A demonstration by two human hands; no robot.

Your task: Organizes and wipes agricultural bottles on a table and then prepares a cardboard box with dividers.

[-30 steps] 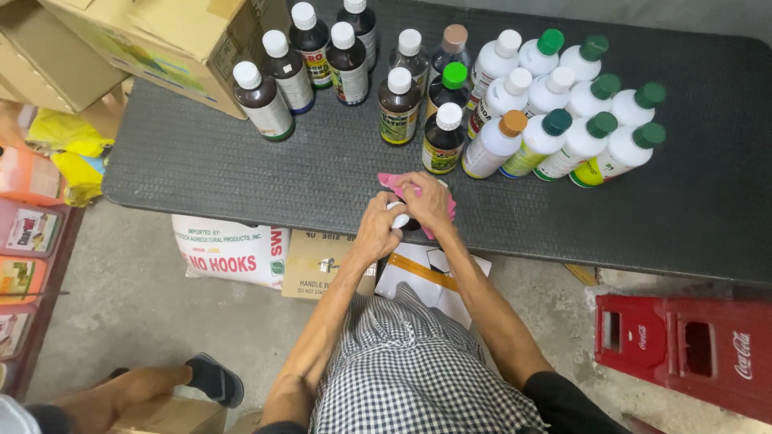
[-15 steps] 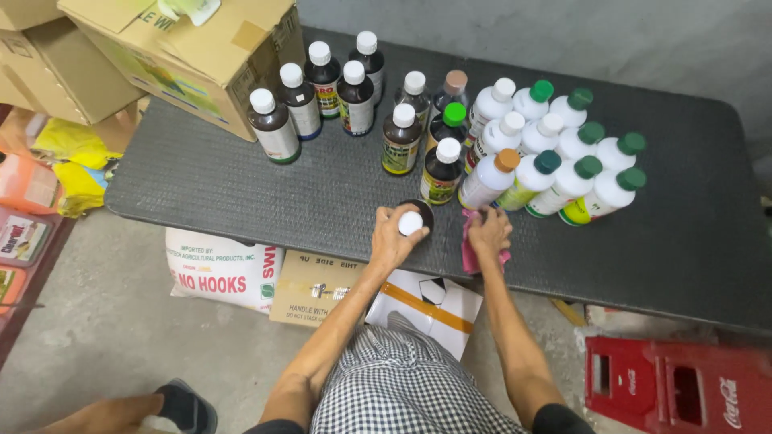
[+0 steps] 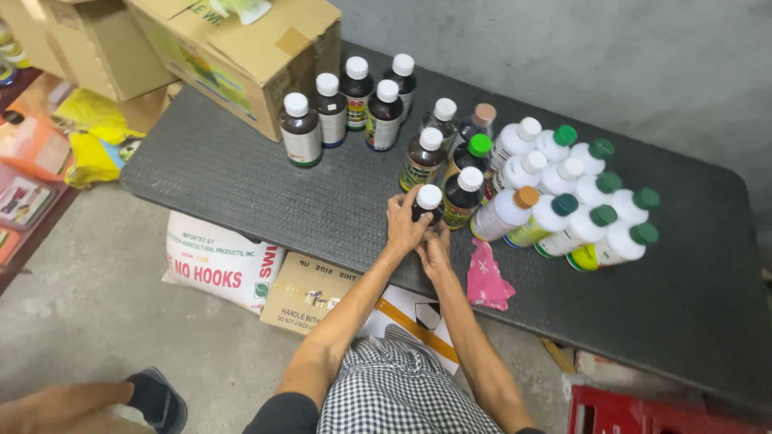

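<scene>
Bare forearms, black-and-white checked garment [image 3: 402, 386]

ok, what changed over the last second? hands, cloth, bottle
The pink cloth was let go by the right hand and now lies on the black table, right of the hands. The dark white-capped bottle moved forward from the table's near edge toward the bottle cluster; the left hand keeps hold of it, and the right hand has come in beside it. The other bottles and the cardboard boxes stayed put.

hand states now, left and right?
Left hand: closed around small dark bottle.
Right hand: touching that bottle's base; grip cannot be told.
</scene>
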